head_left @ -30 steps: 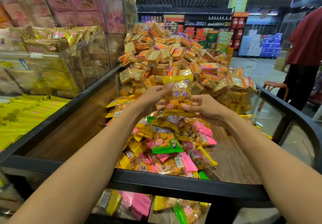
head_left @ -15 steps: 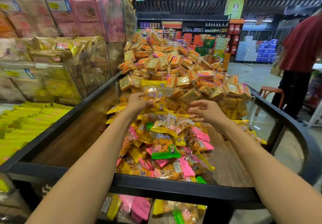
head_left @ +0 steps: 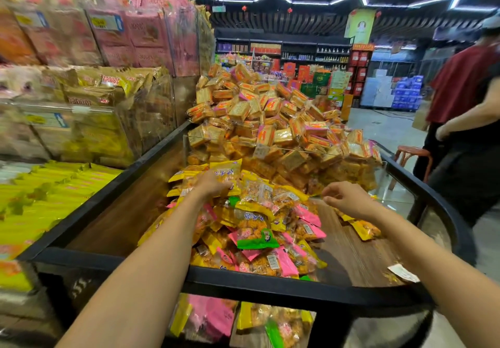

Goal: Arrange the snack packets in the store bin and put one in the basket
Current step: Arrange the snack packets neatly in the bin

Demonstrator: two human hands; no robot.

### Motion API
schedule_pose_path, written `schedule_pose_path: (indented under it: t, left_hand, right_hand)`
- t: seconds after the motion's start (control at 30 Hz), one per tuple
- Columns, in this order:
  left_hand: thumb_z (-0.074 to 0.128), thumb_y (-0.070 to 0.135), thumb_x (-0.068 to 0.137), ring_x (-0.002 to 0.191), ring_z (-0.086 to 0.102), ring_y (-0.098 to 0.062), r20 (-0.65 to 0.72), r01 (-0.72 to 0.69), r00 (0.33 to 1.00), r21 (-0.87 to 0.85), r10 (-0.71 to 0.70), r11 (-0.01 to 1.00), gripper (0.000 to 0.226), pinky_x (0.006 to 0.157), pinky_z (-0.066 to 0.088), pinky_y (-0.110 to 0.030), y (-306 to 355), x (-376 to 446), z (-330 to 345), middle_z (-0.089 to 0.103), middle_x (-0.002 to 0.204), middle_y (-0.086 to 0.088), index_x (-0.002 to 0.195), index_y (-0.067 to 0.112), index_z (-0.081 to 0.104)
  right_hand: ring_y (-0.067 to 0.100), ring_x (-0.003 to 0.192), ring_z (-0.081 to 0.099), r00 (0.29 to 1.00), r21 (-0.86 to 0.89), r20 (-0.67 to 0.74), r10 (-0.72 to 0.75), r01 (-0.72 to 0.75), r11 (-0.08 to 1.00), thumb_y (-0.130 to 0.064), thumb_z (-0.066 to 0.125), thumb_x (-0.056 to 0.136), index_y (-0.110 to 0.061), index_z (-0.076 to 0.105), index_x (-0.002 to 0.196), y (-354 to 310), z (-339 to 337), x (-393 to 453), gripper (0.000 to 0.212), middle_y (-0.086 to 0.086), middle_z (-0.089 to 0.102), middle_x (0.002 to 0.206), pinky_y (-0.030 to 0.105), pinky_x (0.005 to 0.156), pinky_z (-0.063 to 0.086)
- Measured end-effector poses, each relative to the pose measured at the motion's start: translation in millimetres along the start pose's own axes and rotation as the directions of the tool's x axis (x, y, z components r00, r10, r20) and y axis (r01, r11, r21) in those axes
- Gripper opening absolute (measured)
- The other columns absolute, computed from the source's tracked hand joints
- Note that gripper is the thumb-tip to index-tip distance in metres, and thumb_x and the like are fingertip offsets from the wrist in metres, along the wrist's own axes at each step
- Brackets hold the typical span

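A mixed pile of yellow, pink and green snack packets (head_left: 257, 228) lies in the black-framed store bin (head_left: 243, 280) with a wooden floor. My left hand (head_left: 213, 186) reaches over the far left of the pile and grips a yellow snack packet (head_left: 226, 170) lying against the heap's top. My right hand (head_left: 349, 198) hovers above the pile's right edge, its fingers loosely curled and holding nothing. A loose yellow packet (head_left: 365, 230) lies apart on the wood to the right. No basket is in view.
Behind a clear divider (head_left: 338, 155) rises a heap of orange square packets (head_left: 270, 120). Stocked shelves (head_left: 81, 98) stand left. A person in a red shirt (head_left: 460, 90) and a stool (head_left: 412, 152) are at the right. A paper tag (head_left: 403, 273) lies on the bin floor.
Both hands held the yellow packet up a second ago. The right hand let go and drew right. The left hand carried the packet left and down onto the pile.
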State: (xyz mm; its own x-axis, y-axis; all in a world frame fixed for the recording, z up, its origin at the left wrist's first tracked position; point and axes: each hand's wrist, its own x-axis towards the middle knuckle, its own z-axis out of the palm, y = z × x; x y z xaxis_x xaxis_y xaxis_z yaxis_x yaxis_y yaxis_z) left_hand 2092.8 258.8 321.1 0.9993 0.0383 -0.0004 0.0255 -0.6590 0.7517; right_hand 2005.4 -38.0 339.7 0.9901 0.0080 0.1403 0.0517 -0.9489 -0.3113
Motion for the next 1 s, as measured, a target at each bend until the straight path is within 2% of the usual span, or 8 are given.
schedule_pose_path:
  t: [0.17,0.27,0.37,0.47,0.6,0.77,0.9,1.0]
  left_hand:
    - [0.056,0.031,0.095,0.142,0.024,-0.032,0.042,0.054,0.998,-0.053,-0.051,0.997,0.073,0.111,0.029,-0.042,3,0,-2,0.02,0.156,-0.016,0.148,0.0,0.017]
    - [0.058,0.028,0.094,0.136,0.035,-0.032,-0.005,0.065,0.998,-0.009,-0.065,0.998,0.068,0.106,0.036,-0.041,2,-3,-2,0.031,0.151,-0.018,0.145,-0.002,0.025]
    - [0.056,0.023,0.095,0.112,0.049,-0.027,-0.027,0.051,0.998,0.061,-0.049,0.997,0.05,0.085,0.042,-0.035,3,-6,-1,0.046,0.133,-0.019,0.134,-0.003,0.039]
    - [0.056,0.023,0.094,0.091,0.049,-0.023,-0.071,0.026,0.997,0.133,-0.017,0.991,0.023,0.077,0.042,-0.035,4,-7,-2,0.051,0.108,-0.015,0.103,0.005,0.045]
    - [0.056,0.023,0.094,0.115,0.052,-0.032,-0.246,-0.125,0.951,0.25,0.188,0.96,0.039,0.091,0.042,-0.039,23,-4,11,0.055,0.127,-0.019,0.125,-0.001,0.052]
    - [0.051,0.025,0.097,0.116,0.05,-0.034,0.01,-0.404,0.899,0.41,0.439,0.818,0.039,0.091,0.039,-0.038,93,4,69,0.055,0.125,-0.02,0.125,-0.003,0.05]
    - [0.049,0.028,0.098,0.114,0.052,-0.036,0.198,-0.528,0.849,0.385,0.491,0.757,0.038,0.086,0.04,-0.035,155,17,138,0.057,0.123,-0.02,0.12,-0.003,0.053]
    - [0.046,0.03,0.099,0.11,0.055,-0.038,0.34,-0.554,0.83,0.401,0.443,0.73,0.04,0.083,0.042,-0.037,180,23,196,0.059,0.118,-0.025,0.111,-0.007,0.055]
  right_hand:
    - [0.021,0.111,0.058,0.997,-0.116,0.065,-0.033,0.04,0.992,-0.025,0.049,0.099,-0.011,0.062,0.12,13,1,-11,0.028,0.005,0.064,0.123,0.028,0.087,0.043]
    - [0.02,0.109,0.059,0.996,-0.105,0.059,-0.06,0.066,0.992,-0.024,0.05,0.098,-0.012,0.063,0.119,14,4,-11,0.027,0.004,0.064,0.12,0.025,0.083,0.043]
    - [0.02,0.107,0.06,0.995,-0.088,0.047,-0.091,0.095,0.992,-0.023,0.051,0.098,-0.012,0.064,0.118,14,5,-10,0.026,0.005,0.065,0.118,0.029,0.088,0.046]
    - [0.02,0.107,0.06,0.993,-0.078,0.029,-0.111,0.113,0.991,-0.022,0.051,0.098,-0.012,0.064,0.117,19,0,-14,0.025,0.005,0.065,0.117,0.03,0.089,0.047]
    - [0.018,0.101,0.061,0.997,-0.068,-0.007,-0.076,0.076,0.995,-0.024,0.051,0.098,-0.014,0.063,0.116,47,-11,-19,0.024,0.002,0.065,0.113,0.035,0.088,0.051]
    - [0.016,0.096,0.062,0.998,-0.129,-0.039,-0.049,0.044,0.991,-0.025,0.052,0.097,-0.014,0.065,0.111,104,-34,-26,0.022,-0.001,0.067,0.109,0.029,0.084,0.049]
    - [0.021,0.092,0.061,0.999,-0.193,-0.054,0.004,-0.015,0.981,-0.027,0.051,0.097,-0.016,0.066,0.103,153,-45,-32,0.019,-0.002,0.063,0.091,0.03,0.071,0.042]
    - [0.024,0.083,0.058,0.998,-0.196,-0.053,0.032,-0.042,0.98,-0.024,0.052,0.097,-0.007,0.064,0.092,180,-50,-40,0.022,0.004,0.062,0.082,0.032,0.068,0.036]
